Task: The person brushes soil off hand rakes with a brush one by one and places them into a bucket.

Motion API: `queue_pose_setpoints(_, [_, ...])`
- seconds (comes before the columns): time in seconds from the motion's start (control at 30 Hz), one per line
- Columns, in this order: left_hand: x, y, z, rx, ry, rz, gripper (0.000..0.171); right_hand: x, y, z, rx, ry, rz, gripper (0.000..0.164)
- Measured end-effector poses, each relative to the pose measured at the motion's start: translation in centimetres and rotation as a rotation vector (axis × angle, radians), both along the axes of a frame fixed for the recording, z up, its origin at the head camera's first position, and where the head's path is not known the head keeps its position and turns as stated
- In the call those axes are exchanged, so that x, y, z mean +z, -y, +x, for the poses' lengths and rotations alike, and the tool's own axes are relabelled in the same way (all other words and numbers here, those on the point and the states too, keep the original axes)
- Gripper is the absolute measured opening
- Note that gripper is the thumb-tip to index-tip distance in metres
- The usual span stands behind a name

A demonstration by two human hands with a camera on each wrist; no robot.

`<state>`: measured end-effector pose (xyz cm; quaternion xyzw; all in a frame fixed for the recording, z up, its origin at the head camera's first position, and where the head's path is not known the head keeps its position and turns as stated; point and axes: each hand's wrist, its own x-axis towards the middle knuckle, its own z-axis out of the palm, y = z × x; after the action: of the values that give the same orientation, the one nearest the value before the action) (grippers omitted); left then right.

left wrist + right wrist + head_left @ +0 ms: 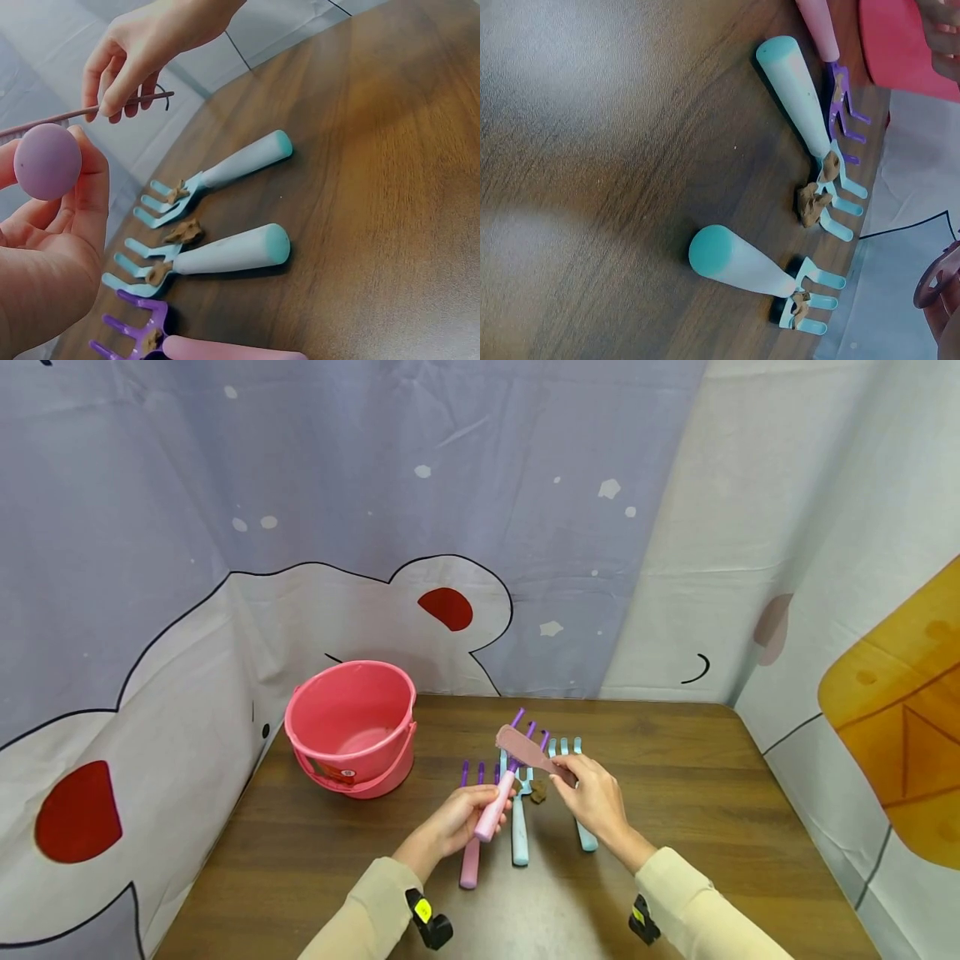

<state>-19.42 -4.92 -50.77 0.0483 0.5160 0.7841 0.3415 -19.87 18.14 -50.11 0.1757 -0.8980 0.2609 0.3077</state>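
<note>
Purple tines (518, 717) — head view only — crown the rake (496, 807) in left grip (459, 817); right grip (597, 795) pinches spatula (527, 748)

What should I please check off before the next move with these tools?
1. Left grip holds the raised rake: ok.
2. Right grip holds the spatula: ok.
3. Spatula touching the raised rake: cannot tell; they overlap in the head view, but contact isn't clear.
4. Rightmost blue rake free of brown lumps: not ok; a lump sits on its head end.
5. Raised rake free of lumps: cannot tell; the spatula covers part of it.
6. Bucket upright on the table: ok.
</note>
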Motion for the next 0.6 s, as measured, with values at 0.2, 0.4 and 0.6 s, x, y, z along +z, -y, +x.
queue_pose_setpoints(0.2, [0.2, 0.0, 0.1, -0.028, 0.023, 0.025, 0.045, -0.1, -0.5, -0.5, -0.022, -0.001, -0.008, 0.024])
queue_pose_setpoints(0.4, [0.2, -0.1, 0.2, -0.035, 0.013, 0.033, 0.045, -0.4, -1.1, -1.0, -0.063, 0.016, -0.037, 0.023])
queue_pose_setpoints(0.6, [0.1, -0.3, 0.3, -0.038, 0.01, 0.045, 0.045, -0.6, -1.7, -1.4, -0.113, 0.044, -0.053, 0.023])
